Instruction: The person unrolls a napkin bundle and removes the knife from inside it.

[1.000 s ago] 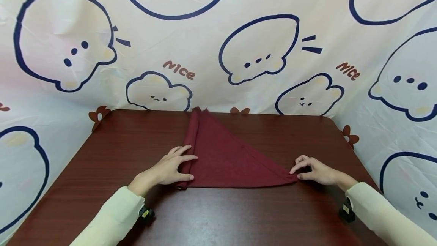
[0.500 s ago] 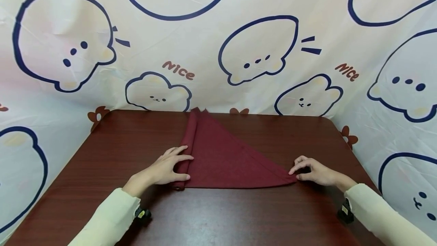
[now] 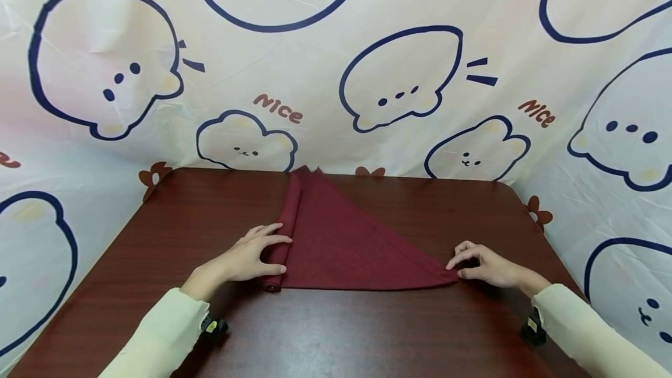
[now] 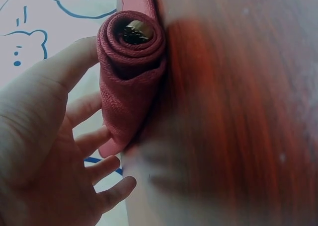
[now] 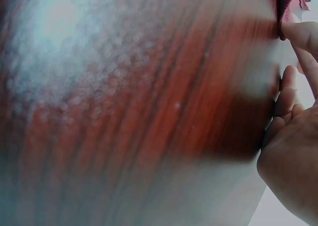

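A dark red cloth [image 3: 352,244] lies on the brown wooden table, partly flat in a triangle, with its left side wound into a roll [image 3: 291,203]. My left hand [image 3: 236,259] rests over the near part of this roll, thumb and fingers spread and nearly straight. In the left wrist view, the coiled end of the cloth [image 4: 131,79] faces the camera, with something dark and pale inside its hollow, and the thumb touches the coil. At the cloth's right corner, my right hand [image 3: 488,264] pinches the tip between thumb and index finger.
The wooden table [image 3: 336,337] has a far edge against a pale cartoon-printed sheet [image 3: 325,63], which also hangs along both sides. A black wrist camera [image 3: 214,326] is on the left wrist, another black camera [image 3: 534,328] on the right wrist.
My left hand and the near part of the roll have shifted slightly left, and the flat part of the cloth is a little wider. My right hand stays at the corner.
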`<state>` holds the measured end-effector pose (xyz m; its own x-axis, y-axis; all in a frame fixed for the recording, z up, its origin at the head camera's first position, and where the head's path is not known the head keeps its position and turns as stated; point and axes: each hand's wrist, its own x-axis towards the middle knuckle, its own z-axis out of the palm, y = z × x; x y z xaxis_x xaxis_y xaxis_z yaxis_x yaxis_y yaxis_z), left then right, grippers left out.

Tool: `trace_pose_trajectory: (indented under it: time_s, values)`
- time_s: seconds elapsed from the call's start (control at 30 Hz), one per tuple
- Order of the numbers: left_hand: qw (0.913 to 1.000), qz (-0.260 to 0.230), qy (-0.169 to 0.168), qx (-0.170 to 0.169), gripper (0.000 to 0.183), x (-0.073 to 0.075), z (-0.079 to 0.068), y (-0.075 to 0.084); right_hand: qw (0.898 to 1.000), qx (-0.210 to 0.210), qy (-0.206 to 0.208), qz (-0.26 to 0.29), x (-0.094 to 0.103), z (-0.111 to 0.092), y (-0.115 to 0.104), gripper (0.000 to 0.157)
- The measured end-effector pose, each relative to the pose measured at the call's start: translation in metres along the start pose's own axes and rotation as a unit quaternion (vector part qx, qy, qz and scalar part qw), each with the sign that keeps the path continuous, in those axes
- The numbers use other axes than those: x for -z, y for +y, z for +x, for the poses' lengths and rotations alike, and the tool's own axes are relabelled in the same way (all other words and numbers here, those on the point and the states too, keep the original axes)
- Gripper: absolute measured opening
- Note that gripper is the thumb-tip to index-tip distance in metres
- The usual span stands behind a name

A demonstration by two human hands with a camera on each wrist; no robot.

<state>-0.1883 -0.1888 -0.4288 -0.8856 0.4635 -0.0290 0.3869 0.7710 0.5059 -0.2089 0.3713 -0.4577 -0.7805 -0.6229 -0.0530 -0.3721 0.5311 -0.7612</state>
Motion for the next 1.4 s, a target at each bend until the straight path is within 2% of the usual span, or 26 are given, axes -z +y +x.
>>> trace_pose_trajectory:
  time_s: [0.27,0.47,0.73,1.1,1.4]
  values:
    - [1.0000,0.005,0.009,-0.001,0.061,0.004,-0.002,-0.004,1.000,-0.009,-0.001,-0.007,-0.002,0.002,0.000,0.016]
    - [1.0000,0.000,0.007,-0.004,0.062,0.004,-0.003,-0.003,1.000,0.000,0.002,-0.014,-0.001,-0.001,-0.001,0.016]
    - [0.9999,-0.002,-0.007,0.012,0.062,0.008,-0.007,-0.004,1.000,-0.001,-0.002,-0.008,-0.002,0.000,0.003,0.016]
    - [0.9989,-0.006,-0.019,0.041,0.062,0.014,-0.015,-0.015,1.000,-0.006,-0.003,-0.014,-0.004,-0.001,0.003,0.016]
    - [0.9991,-0.006,-0.021,0.037,0.064,0.020,-0.017,-0.018,1.000,-0.020,-0.004,-0.008,0.001,-0.001,-0.001,0.016]
